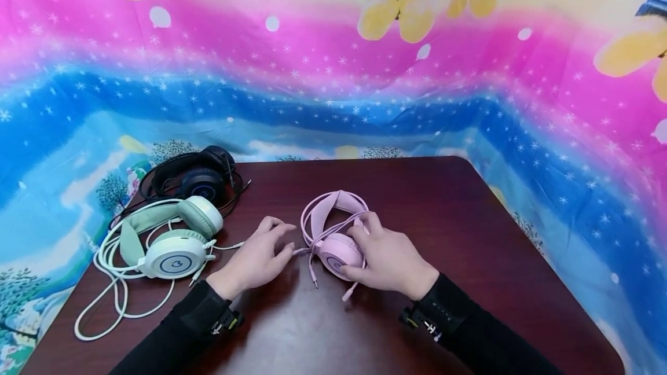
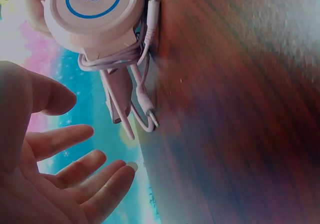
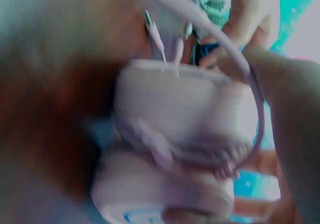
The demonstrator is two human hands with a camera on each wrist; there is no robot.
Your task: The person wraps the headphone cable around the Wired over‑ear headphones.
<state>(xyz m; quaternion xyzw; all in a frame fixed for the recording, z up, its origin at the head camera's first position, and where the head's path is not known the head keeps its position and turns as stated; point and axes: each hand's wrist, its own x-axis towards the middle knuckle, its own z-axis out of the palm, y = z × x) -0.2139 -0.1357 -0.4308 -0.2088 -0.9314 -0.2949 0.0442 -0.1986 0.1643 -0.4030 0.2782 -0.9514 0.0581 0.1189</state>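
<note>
A pink wired headset [image 1: 340,249] lies near the middle of the table, its headband toward the far side. My right hand [image 1: 394,258] grips its right side, the thumb across the round ear cup with a logo. In the right wrist view the cups [image 3: 185,114] are blurred, with fingers behind them. My left hand [image 1: 259,259] is just left of the headset with fingers spread and loosely bent, holding nothing. Pink cable is wound around the headset in the left wrist view, and a metal plug [image 2: 153,118] sticks out of the bundle.
On the left of the dark wooden table [image 1: 427,190] sits a white and green headset [image 1: 174,256] with its white cable looped toward the front. Behind it is a black headset [image 1: 203,181] with its cable. A printed cloth [image 1: 312,85] hangs around the table's back and sides.
</note>
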